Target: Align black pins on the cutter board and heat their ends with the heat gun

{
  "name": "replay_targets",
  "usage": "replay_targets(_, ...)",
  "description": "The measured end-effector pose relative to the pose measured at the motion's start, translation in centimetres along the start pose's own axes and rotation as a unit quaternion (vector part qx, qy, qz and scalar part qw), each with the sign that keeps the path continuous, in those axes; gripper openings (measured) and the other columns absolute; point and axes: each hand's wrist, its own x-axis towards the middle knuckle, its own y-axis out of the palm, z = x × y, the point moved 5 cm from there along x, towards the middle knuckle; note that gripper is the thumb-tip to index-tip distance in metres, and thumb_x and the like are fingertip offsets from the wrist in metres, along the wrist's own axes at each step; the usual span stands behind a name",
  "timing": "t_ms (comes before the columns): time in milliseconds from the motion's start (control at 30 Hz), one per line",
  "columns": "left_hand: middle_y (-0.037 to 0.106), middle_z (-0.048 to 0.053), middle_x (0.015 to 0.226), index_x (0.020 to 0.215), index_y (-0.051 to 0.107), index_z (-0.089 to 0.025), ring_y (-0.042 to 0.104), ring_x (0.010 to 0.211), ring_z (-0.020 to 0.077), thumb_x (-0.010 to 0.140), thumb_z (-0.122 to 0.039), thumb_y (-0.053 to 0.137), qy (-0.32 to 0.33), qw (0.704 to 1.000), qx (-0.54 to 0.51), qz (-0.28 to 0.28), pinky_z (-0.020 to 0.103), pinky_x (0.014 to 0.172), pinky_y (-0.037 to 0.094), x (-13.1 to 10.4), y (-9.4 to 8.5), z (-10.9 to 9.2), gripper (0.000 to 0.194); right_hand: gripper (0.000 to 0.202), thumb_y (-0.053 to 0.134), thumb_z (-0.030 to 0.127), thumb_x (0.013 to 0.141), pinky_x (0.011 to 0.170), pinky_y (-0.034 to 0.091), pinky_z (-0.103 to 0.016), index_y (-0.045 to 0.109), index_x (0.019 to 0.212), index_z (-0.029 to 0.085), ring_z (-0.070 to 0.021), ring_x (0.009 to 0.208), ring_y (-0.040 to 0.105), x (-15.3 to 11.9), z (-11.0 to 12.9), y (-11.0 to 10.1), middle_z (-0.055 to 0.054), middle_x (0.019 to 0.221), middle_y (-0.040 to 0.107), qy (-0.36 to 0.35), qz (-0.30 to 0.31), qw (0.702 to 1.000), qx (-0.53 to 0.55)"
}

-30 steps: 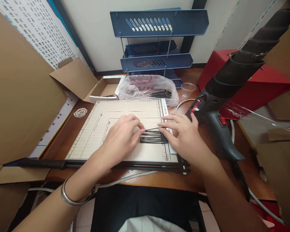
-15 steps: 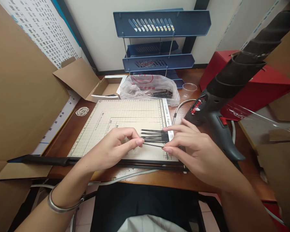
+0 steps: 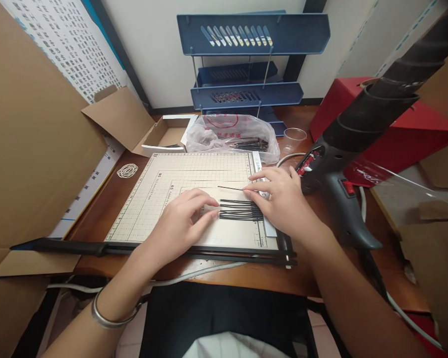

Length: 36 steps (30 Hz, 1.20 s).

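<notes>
Several thin black sticks [image 3: 239, 211] lie side by side on the cream gridded board of a paper cutter [image 3: 134, 219], their right ends near its white strip. My left hand [image 3: 184, 223] rests at their left ends, thumb and forefinger slightly apart, with nothing visible held between them. Above the row, my right hand [image 3: 280, 196] pinches the right end of a single black stick [image 3: 229, 188], which points left over the board.
A plastic bag [image 3: 212, 141] of dark sticks and an open cardboard box [image 3: 171, 132] stand behind the cutter. At right are a clear cup [image 3: 294, 139], a heat gun [image 3: 343, 199] and a red box [image 3: 395, 134]. White rubber bands [image 3: 127, 171] lie left.
My right hand has moved up and away from the front of the row with one stick. My left hand has let go of that stick and stays by the left ends.
</notes>
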Motion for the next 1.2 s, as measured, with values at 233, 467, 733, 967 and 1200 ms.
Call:
replay_targets(233, 0.07, 0.003, 0.104, 0.094, 0.073, -0.021, 0.064, 0.098, 0.0195, 0.099, -0.025, 0.059, 0.01, 0.998, 0.009, 0.063, 0.034, 0.089, 0.048, 1.0, 0.2, -0.1, 0.015, 0.012, 0.069, 0.03, 0.093, 0.118, 0.015, -0.079, 0.081, 0.096, 0.032, -0.0328, 0.136, 0.054, -0.4, -0.8, 0.6, -0.006, 0.137, 0.067, 0.049, 0.04, 0.998, 0.029)
replay_targets(467, 0.069, 0.003, 0.104, 0.091, 0.069, -0.021, 0.062, 0.1, 0.0199, 0.1, -0.022, 0.057, 0.012, 0.997, 0.003, 0.08, 0.035, 0.092, 0.046, 1.2, 0.5, -0.2, 0.015, 0.011, 0.068, 0.026, 0.092, 0.119, 0.024, -0.073, 0.079, 0.092, 0.029, -0.0305, 0.13, 0.06, -1.0, -0.4, -0.6, -0.006, 0.133, 0.069, 0.036, 0.006, 0.997, 0.061)
replay_targets(733, 0.068, 0.002, 0.104, 0.094, 0.067, -0.022, 0.061, 0.099, 0.018, 0.103, -0.025, 0.056, 0.021, 0.999, -0.015, 0.037, 0.033, 0.089, 0.045, 0.8, 0.2, -0.3, 0.015, 0.006, 0.072, 0.031, 0.091, 0.122, 0.01, -0.074, 0.078, 0.09, 0.03, -0.0299, 0.135, 0.056, -2.2, 1.3, -1.0, -0.002, 0.133, 0.069, -0.008, 0.083, 0.991, 0.104)
replay_targets(967, 0.07, 0.003, 0.104, 0.098, 0.067, -0.022, 0.062, 0.1, 0.0193, 0.103, -0.032, 0.059, 0.008, 0.997, -0.055, 0.044, 0.033, 0.09, 0.046, 0.3, -0.1, -1.2, 0.014, 0.013, 0.068, 0.026, 0.094, 0.123, 0.01, -0.07, 0.077, 0.085, 0.029, -0.0264, 0.127, 0.06, -2.3, 1.8, -1.1, 0.002, 0.09, 0.076, -0.054, 0.072, 0.989, 0.119)
replay_targets(1200, 0.068, -0.001, 0.077, 0.083, 0.072, -0.021, 0.06, 0.075, 0.0156, 0.102, -0.032, 0.061, -0.003, 0.997, -0.071, 0.02, 0.032, 0.083, 0.042, 0.2, 0.3, -1.8, 0.025, 0.013, 0.068, 0.023, 0.093, 0.123, 0.015, -0.067, 0.073, 0.082, 0.027, -0.0251, 0.12, 0.063, -2.6, 2.7, -1.8, 0.002, 0.08, 0.073, -0.071, 0.053, 0.988, 0.123)
